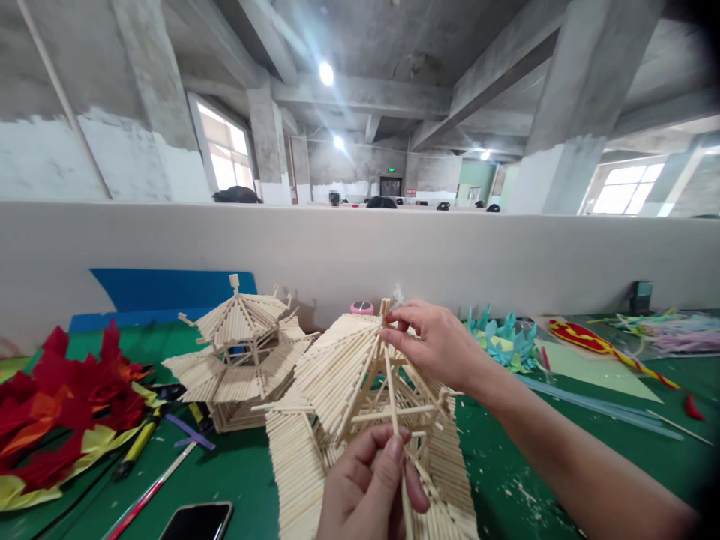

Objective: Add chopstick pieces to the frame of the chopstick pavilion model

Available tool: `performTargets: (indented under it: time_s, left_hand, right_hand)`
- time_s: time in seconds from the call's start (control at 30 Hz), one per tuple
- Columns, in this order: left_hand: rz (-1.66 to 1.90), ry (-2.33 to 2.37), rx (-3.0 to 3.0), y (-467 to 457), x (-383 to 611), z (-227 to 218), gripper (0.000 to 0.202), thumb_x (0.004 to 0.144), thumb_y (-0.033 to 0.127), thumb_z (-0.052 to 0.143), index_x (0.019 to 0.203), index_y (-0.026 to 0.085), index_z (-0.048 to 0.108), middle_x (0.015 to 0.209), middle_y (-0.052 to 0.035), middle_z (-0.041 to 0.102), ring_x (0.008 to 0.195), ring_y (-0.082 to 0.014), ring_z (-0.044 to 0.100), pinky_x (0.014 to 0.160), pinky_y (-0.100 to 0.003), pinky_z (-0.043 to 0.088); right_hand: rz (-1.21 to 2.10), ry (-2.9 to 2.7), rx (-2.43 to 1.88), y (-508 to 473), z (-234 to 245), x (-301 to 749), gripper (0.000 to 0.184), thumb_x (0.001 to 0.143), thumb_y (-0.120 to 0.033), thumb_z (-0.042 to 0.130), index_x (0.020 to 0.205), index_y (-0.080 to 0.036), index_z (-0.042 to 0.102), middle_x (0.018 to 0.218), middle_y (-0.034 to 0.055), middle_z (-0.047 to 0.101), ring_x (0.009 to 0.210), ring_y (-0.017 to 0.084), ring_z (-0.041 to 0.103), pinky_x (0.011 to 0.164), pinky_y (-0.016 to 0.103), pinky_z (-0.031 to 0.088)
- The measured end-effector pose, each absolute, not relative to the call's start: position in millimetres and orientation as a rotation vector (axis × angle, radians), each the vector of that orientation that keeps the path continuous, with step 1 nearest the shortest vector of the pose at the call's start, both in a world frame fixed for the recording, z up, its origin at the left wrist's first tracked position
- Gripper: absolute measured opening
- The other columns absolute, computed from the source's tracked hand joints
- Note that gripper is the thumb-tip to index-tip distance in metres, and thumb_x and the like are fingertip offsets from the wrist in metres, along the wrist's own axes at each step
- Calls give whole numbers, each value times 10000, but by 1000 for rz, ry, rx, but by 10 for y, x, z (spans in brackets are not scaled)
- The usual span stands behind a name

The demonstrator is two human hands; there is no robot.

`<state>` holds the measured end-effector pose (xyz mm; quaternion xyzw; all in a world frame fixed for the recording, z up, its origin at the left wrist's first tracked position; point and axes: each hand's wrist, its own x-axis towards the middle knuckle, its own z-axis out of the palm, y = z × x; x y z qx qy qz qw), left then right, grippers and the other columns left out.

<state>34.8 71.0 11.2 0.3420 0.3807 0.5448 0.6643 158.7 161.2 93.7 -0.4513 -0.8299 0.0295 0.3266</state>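
A pagoda-like model of thin wooden sticks [343, 390] stands in front of me on the green mat [236, 472]. My right hand [436, 341] reaches in from the right and pinches the top peak of its roof frame. My left hand [365, 484], low in the middle, pinches the lower end of one long thin stick [391, 390] that leans up toward the peak. Both hands are closed on stick parts.
A second, finished stick pagoda [239, 352] stands to the left. Red and yellow paper flowers [61, 412] lie far left, a black phone [196, 521] near the front edge, teal paper shapes [503, 341] and coloured strips on the right. A grey partition wall [360, 247] runs behind.
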Motion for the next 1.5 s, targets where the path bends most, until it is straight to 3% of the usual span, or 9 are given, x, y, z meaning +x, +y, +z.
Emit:
performTargets:
  time_s: [0.1,0.23,0.53,0.87,1.37,1.5]
  left_hand:
    - [1237,829,753,731,353,79,324,666,425,665,776,127,600,399,24,568,352,-20,336,401,-150,201]
    - [1298,812,728,732,362,61,287,673,394,671,746,124,608,376,31,551,386,-29,396,455,-142,274]
    - [1283,820,708,710,359,152,173,721,287,645,708,122,594,424,3,595,416,-42,428,460,-142,286]
    - [1317,810,691,736,400,170,158,706,280,647,655,139,596,424,15,579,435,-53,416,488,-157,302]
    - [1330,768,656,737,408,116,212,636,288,709,747,129,623,436,30,566,425,-35,438,457,-136,294]
    - [1297,772,680,742,395,82,260,664,341,686,825,146,625,419,19,570,385,-24,388,407,-126,245]
  right_hand:
    - [81,-2171,-1180,1622,921,1592,208,821,-342,487,859,-201,635,791,34,604,667,136,535,640,269,406]
    - [82,-2168,-1171,1625,903,1594,208,823,-340,484,871,-201,630,801,34,601,661,134,533,643,271,406]
    - [88,-2173,-1156,1620,901,1604,207,829,-329,473,859,-196,628,802,36,603,663,135,531,638,273,404]
    - [80,-2163,-1145,1619,885,1586,204,833,-322,471,853,-191,625,803,33,603,681,132,535,637,258,401]
    - [78,-2151,-1146,1629,879,1596,213,829,-332,474,865,-194,632,806,36,609,675,133,536,642,263,406]
    - [72,-2151,-1146,1631,875,1594,216,826,-338,477,866,-194,633,797,36,611,661,133,531,637,267,406]
